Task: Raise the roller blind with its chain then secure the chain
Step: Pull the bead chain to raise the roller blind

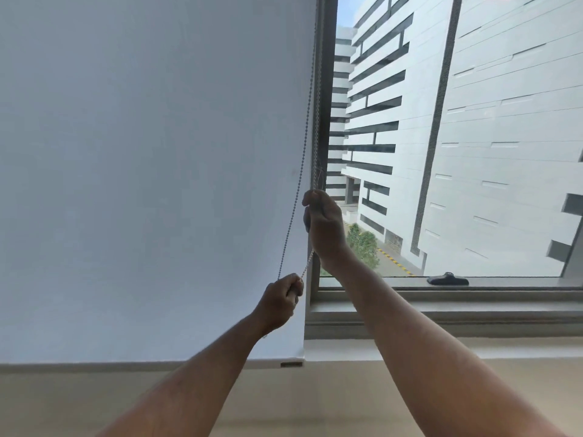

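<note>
A white roller blind (142, 171) covers the left window, and its bottom bar (189, 362) hangs just above the sill. A beaded chain (301, 171) runs down along the blind's right edge in two strands. My right hand (321, 220) is closed around one strand at mid height, next to the window frame. Lower and to the left, my left hand (282, 299) grips the chain's lower part, in front of the blind. A short stretch of chain spans between the two hands.
The uncovered right window pane (441, 152) shows pale buildings outside. A dark window handle (448, 280) lies on the lower frame. A grey sill (473, 313) runs along the bottom, above a beige wall (299, 402).
</note>
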Available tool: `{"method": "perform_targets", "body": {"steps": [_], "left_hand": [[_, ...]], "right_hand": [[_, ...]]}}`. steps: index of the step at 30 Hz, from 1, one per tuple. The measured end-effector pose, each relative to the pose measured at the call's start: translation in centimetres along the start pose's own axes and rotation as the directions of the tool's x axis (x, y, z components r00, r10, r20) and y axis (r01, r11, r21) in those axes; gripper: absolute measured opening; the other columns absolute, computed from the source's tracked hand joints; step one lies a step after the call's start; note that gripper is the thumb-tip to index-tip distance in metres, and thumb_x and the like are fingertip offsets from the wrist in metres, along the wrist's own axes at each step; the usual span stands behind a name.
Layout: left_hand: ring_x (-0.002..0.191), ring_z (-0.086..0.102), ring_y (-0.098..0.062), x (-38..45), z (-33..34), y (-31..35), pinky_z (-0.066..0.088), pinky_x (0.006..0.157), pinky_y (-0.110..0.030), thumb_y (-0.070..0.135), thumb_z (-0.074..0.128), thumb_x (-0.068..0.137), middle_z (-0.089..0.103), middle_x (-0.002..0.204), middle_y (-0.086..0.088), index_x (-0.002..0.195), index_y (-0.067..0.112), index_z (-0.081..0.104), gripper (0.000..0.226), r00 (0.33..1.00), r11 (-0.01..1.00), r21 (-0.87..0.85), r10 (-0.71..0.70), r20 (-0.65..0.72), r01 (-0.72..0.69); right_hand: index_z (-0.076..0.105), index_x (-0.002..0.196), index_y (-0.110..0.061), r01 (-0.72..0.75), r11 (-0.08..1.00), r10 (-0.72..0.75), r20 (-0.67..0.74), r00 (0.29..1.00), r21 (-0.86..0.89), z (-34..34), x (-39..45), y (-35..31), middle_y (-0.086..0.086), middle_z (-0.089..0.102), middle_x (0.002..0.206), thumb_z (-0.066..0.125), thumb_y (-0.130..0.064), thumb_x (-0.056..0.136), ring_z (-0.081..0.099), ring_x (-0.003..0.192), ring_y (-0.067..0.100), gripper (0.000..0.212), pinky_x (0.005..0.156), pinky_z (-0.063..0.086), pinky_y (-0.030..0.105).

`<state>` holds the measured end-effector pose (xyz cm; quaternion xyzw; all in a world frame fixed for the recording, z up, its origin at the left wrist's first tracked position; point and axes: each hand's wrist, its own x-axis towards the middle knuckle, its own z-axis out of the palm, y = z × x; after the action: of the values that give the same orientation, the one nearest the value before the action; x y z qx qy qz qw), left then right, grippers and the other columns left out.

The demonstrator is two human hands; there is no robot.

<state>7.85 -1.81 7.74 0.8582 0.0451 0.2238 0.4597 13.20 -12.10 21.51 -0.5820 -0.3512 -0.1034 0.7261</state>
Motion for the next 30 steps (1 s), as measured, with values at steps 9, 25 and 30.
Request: {"method": "perform_targets", "body": {"steps": [9,25,30], "left_hand": [[0.108,0.067,-0.036,1.8,-1.7,7.0,0.055,0.096,-0.045,0.029,0.031,0.109,0.067,0.117,-0.022,0.116,0.008,0.062,0.038,0.987,0.94,-0.305,0.129,-0.1,-0.154],[0.05,0.037,-0.017,6.0,-3.7,17.4,0.033,0.05,-0.03,0.036,0.027,0.111,0.043,0.06,-0.004,0.084,0.011,0.055,0.047,0.976,0.867,-0.456,0.135,-0.172,-0.2],[0.043,0.028,-0.018,5.0,-1.9,14.9,0.027,0.045,-0.028,0.036,0.029,0.111,0.034,0.052,-0.006,0.06,0.019,0.038,0.054,0.961,0.876,-0.428,0.123,-0.246,-0.222]], "right_hand": [[0.058,0.073,-0.032,-0.017,1.0,0.017,-0.031,0.999,-0.007,-0.3,-1.2,3.2,-0.012,0.041,0.05,0.043,-0.02,0.105,0.037,0.048,0.011,0.037,0.046,0.034,0.024],[0.054,0.075,-0.026,-0.063,0.997,0.064,0.011,0.998,-0.046,-1.5,-6.2,8.4,-0.01,0.033,0.054,0.041,-0.008,0.105,0.027,0.053,0.014,0.038,0.049,0.024,0.03],[0.052,0.077,-0.018,-0.108,0.987,0.117,0.079,0.99,-0.12,-3.2,-7.8,10.0,-0.011,0.035,0.05,0.041,-0.005,0.107,0.029,0.047,0.005,0.035,0.047,0.027,0.025]]}}
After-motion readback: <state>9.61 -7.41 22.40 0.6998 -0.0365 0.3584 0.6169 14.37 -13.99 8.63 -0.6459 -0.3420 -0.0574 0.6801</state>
